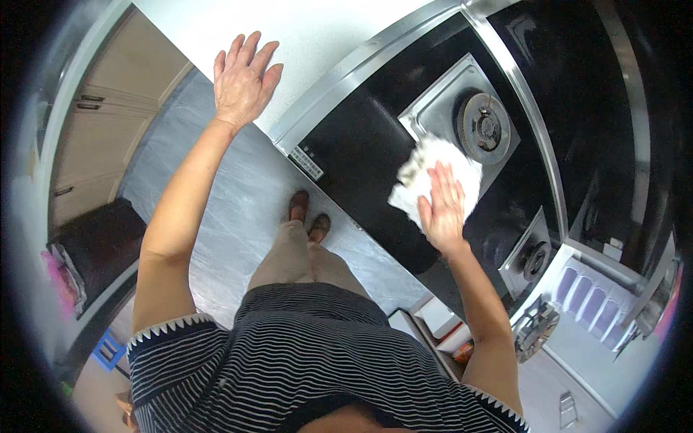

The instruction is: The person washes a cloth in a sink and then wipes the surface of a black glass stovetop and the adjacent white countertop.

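Note:
My left hand (pixel 246 81) rests at the edge of a white countertop (pixel 325 38), fingers apart and nothing in them. On the black glass gas cooktop (pixel 357 157), my right hand (pixel 445 211) lies flat over a crumpled white cloth (pixel 425 154), pressing it down. The cloth reaches the lower corner of a square steel drip plate (pixel 441 94) and the side of a round gas burner (pixel 487 129). No pan support stands over this burner. Part of the cloth is hidden under my palm.
A second burner (pixel 536 261) sits farther right on the cooktop. Beyond it, a metal pan support (pixel 536 331) lies near the white counter's edge. A steel trim strip (pixel 520 81) borders the cooktop's back. Cream cabinets (pixel 108 124) stand at left, across the grey floor (pixel 243 178).

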`<state>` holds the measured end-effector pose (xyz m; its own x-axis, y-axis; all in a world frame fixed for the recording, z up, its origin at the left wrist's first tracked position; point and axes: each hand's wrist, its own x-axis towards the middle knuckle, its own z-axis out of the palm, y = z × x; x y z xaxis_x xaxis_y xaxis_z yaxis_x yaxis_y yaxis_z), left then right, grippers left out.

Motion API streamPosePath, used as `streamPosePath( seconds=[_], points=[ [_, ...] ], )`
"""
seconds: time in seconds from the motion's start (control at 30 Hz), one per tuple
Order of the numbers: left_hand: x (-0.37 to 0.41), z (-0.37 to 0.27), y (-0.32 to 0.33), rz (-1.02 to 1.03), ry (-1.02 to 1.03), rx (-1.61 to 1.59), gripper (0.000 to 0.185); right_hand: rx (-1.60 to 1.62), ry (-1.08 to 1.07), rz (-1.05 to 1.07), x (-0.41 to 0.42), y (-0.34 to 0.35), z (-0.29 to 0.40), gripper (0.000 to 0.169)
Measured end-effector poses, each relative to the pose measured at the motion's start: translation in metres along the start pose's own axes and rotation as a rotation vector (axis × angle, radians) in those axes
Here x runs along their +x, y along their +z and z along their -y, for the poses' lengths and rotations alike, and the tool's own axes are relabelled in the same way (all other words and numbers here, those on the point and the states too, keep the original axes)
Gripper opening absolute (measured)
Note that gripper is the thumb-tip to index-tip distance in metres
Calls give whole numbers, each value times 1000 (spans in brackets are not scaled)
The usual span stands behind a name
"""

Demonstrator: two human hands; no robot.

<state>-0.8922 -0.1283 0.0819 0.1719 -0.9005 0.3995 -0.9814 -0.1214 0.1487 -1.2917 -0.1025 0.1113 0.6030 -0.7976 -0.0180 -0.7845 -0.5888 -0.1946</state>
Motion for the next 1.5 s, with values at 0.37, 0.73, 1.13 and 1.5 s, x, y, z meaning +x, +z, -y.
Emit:
streamPosePath(
  seconds=[0.37, 0.73, 1.13, 1.5],
  points=[
    [5, -5, 0, 80, 33, 39, 41, 142, -127, -190, 63, -2, 30, 43],
    [6, 1, 4, 111, 46, 111, 49, 110, 131, -221, -80, -12, -81, 36],
    [16, -3, 2, 154, 65, 125, 49, 3, 427, -271, 68, -26, -220, 48],
    [16, -19, -12, 233, 11, 123, 46, -57, -90, -99, 187, -40, -238, 47]
  ],
)
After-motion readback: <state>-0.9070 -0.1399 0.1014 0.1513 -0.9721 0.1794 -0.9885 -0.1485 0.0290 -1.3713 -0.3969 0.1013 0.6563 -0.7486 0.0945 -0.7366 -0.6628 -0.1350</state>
